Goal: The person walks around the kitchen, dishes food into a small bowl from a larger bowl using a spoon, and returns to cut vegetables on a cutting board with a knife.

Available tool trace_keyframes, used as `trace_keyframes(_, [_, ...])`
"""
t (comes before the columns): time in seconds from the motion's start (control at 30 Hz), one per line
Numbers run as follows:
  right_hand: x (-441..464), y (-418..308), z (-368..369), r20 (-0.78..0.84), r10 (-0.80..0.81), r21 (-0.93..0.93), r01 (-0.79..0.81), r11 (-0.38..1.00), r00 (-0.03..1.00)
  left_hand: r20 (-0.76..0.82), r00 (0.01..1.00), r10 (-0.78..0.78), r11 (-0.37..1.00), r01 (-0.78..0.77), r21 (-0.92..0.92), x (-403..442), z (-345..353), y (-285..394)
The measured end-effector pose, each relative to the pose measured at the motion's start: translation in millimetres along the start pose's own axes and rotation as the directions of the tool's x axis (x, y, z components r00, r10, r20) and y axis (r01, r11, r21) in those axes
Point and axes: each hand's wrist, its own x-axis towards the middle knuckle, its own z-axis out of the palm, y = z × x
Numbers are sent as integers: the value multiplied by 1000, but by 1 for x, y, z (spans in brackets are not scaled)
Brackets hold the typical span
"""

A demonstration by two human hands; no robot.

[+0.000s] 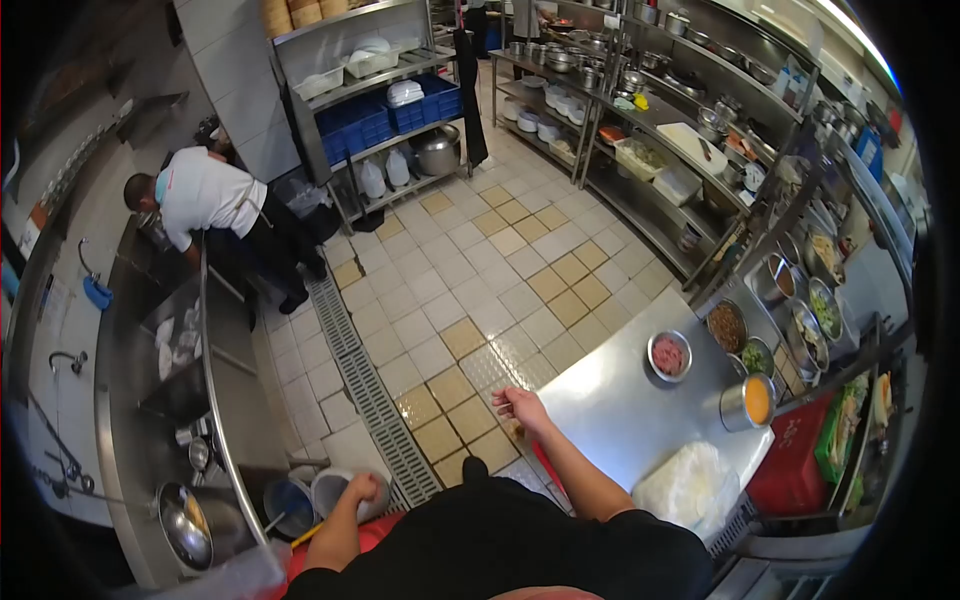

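My left hand (366,488) is closed above the grey bucket (335,490) at the lower left; what it holds, if anything, is too small to tell. Just off the left corner of the steel table (600,390), my right hand (518,405) has its fingers curled together over the tiled floor. Whether anything sits between those fingers cannot be made out. On the table stand a metal bowl of pink meat (669,356), a pot of orange liquid (748,402) and a clear plastic bag with pale contents (690,490).
A person in a white shirt (215,190) bends over the sink on the left. A floor drain grate (350,370) runs beside the steel counter. Shelves with blue crates (425,105) stand ahead. Food bowls (727,325) and a red crate (790,460) are at the right.
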Motion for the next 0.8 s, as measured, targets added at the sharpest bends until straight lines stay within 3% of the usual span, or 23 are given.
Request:
trace_keyframes(0.1, [49, -50, -17, -125, -80, 0, 81, 997, 989, 115, 981, -158, 980, 142, 138, 25, -9, -38])
trace_keyframes(0.17, [73, -76, -31, -153, -72, 42, 79, 996, 986, 86, 996, -25, 988, 11, 154, 2, -17, -18])
trace_keyframes(0.27, [115, -104, -50, -211, -32, 26, 38, 999, 977, 151, 989, -7, 993, -11, 121, 23, -32, 13])
trace_keyframes(0.47, [234, -120, -91, -327, 70, -29, -84, 996, 943, 208, 978, -1, 997, -15, 79, 153, -94, 109])
trace_keyframes(0.53, [276, -87, -111, -401, 56, -91, -100, 991, 914, 197, 977, -79, 997, 78, 14, 211, -131, 150])
trace_keyframes(0.6, [309, -24, -148, -488, 110, -299, -284, 911, 866, 169, 961, -216, 961, 241, -138, 267, -183, 206])
trace_keyframes(0.63, [322, 17, -177, -473, 176, -488, -423, 764, 863, 160, 965, -207, 974, 219, -60, 297, -210, 235])
trace_keyframes(0.67, [317, 20, -179, -452, 308, -591, -540, 599, 837, 203, 978, -51, 959, -9, 284, 328, -240, 266])
trace_keyframes(0.7, [321, 73, -202, -434, 359, -499, -552, 668, 826, 290, 954, 77, 781, -238, 577, 358, -273, 299])
trace_keyframes(0.73, [294, 45, -178, -480, 403, -341, -589, 733, 780, 402, 891, 212, 386, -454, 803, 390, -299, 332])
trace_keyframes(0.77, [290, 69, -192, -445, 457, -446, -633, 633, 770, 553, 790, 264, -107, -546, 831, 414, -321, 366])
trace_keyframes(0.8, [270, 73, -183, -580, 457, -256, -683, 684, 675, 513, 831, 213, 95, -540, 836, 434, -343, 403])
